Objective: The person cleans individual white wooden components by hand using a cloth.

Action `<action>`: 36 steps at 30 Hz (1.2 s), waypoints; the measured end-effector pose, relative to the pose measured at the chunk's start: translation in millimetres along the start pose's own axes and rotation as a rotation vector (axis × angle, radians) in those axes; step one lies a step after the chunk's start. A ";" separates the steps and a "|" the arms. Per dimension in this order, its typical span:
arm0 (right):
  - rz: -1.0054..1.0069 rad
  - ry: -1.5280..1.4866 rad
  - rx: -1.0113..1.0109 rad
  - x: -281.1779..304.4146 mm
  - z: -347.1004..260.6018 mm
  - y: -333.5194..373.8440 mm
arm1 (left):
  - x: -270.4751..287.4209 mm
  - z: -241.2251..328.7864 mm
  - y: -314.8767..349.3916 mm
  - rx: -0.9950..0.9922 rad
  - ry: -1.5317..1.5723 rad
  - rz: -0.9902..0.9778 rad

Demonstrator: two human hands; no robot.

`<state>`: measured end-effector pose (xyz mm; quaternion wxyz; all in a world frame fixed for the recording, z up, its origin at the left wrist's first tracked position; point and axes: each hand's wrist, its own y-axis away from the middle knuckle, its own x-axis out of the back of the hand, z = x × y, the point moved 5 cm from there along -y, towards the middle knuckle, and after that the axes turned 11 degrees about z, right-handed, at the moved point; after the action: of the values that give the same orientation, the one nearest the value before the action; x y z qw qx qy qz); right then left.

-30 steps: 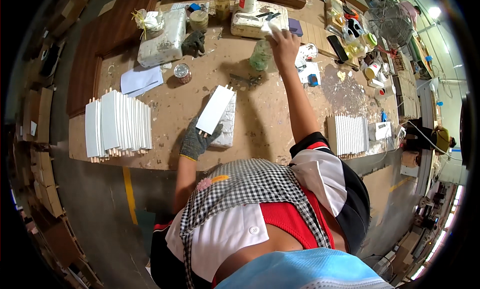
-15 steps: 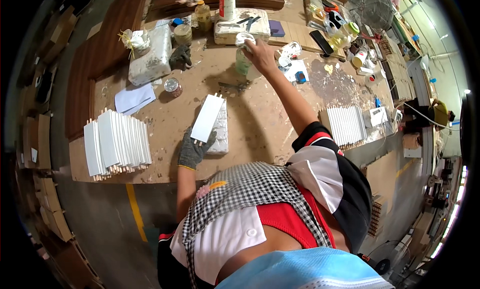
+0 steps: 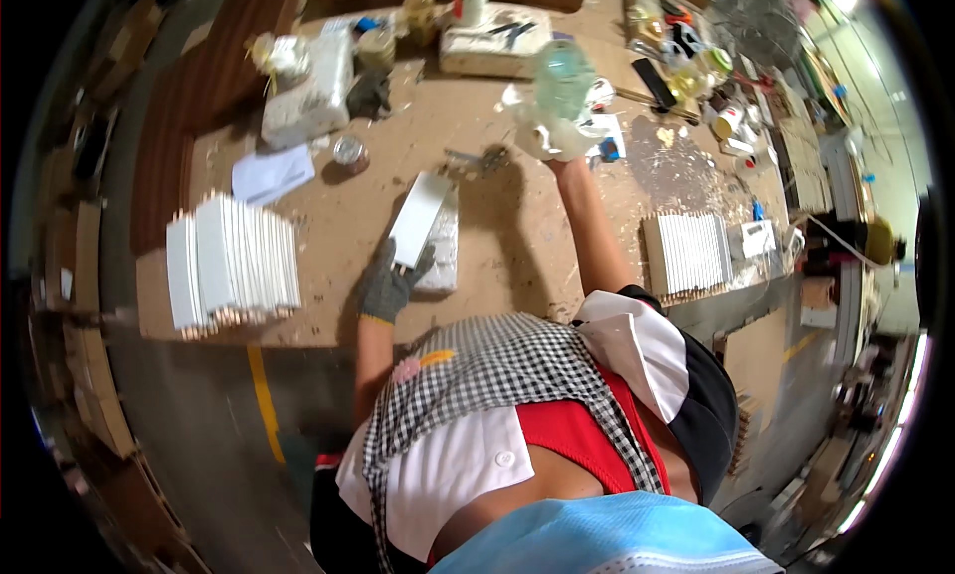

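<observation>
- Head view: the gloved left hand (image 3: 383, 287) pinches a white panel (image 3: 419, 216) in its grip, above a wrapped block (image 3: 447, 248).
- White cloth (image 3: 542, 136) and green bottle (image 3: 564, 82) cover the right hand (image 3: 565, 163); I cannot tell its grip.
- Left stack (image 3: 234, 256), right stack (image 3: 686, 254): done or left, unclear.
- Stained brown surface (image 3: 338, 246); workshop fan (image 3: 761, 27).

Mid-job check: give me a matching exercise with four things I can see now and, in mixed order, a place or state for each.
1. Pale green bottle
2. White panel
3. Left hand
4. Black phone

A. Held in a gloved grasp
B. To the right of the bottle
C. At the white cloth
D. Covered by a grey glove

Pairs: 1-C, 2-A, 3-D, 4-B
</observation>
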<state>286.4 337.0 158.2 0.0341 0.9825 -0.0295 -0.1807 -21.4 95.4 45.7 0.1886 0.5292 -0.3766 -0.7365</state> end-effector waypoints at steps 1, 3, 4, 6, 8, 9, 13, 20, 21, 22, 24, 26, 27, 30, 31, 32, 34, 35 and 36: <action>0.004 0.031 -0.015 4.2 5.5 1.0 | -6.9 0.6 5.4 -0.027 -0.013 0.011; 0.163 -0.002 0.010 26.8 10.5 -11.0 | -13.3 1.6 7.3 -0.076 -0.019 0.023; 0.299 -0.012 0.071 44.7 10.6 -17.3 | -17.9 4.1 8.8 -0.103 -0.083 -0.035; 0.519 0.096 0.280 60.6 -2.9 -23.0 | -26.9 5.9 13.3 -0.105 -0.218 -0.073; 0.505 0.436 0.531 18.9 -30.5 -13.4 | -22.7 5.0 15.9 -0.113 -0.172 -0.063; 0.454 0.654 0.661 1.4 -40.5 -5.9 | -21.4 3.3 18.6 -0.118 -0.183 -0.004; 0.229 1.287 1.022 -15.2 -26.1 -24.1 | -19.4 -0.9 19.2 -0.128 -0.081 0.142; 0.164 1.246 0.857 -70.3 -40.6 49.8 | -3.1 -8.6 5.7 -0.191 -0.040 0.122; 0.025 1.011 0.575 -66.6 -0.7 61.7 | -5.5 -6.9 7.9 -0.239 -0.113 0.140; -0.090 1.128 0.508 -105.2 13.8 98.2 | 40.7 -0.4 -21.9 -0.476 -0.452 0.150; -0.393 1.331 0.720 -133.6 67.0 163.8 | 11.2 -7.5 -15.9 -0.293 -0.420 0.075; -0.445 1.277 0.880 -137.7 93.6 195.4 | 20.7 1.6 -22.7 -0.476 -0.876 0.234; -0.414 1.308 0.855 -122.6 102.1 182.8 | 10.3 -6.1 -16.0 -0.354 -0.508 0.203; -0.173 1.378 0.522 -83.2 120.7 121.5 | 4.6 -13.7 -4.8 -0.249 -0.122 0.227; -0.091 1.369 0.605 -94.5 103.7 123.9 | 1.6 -10.2 -3.8 -0.276 -0.130 0.232; -0.127 1.461 0.649 -100.2 107.2 133.3 | 7.3 -9.6 -7.7 -0.279 -0.129 0.230; -0.375 1.550 0.673 -111.8 112.3 159.8 | 18.4 -11.4 -18.4 -0.287 -0.109 0.182; -0.376 1.418 0.752 -112.2 111.4 167.9 | 19.2 -10.4 -22.7 -0.287 -0.106 0.179; -0.343 1.435 0.843 -110.7 100.2 158.4 | 20.6 -11.8 -21.6 -0.301 -0.147 0.219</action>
<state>140.1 181.3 116.1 -0.3520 0.7804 0.0838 0.5099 -15.5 91.3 14.4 0.3168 0.3957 -0.3303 -0.7962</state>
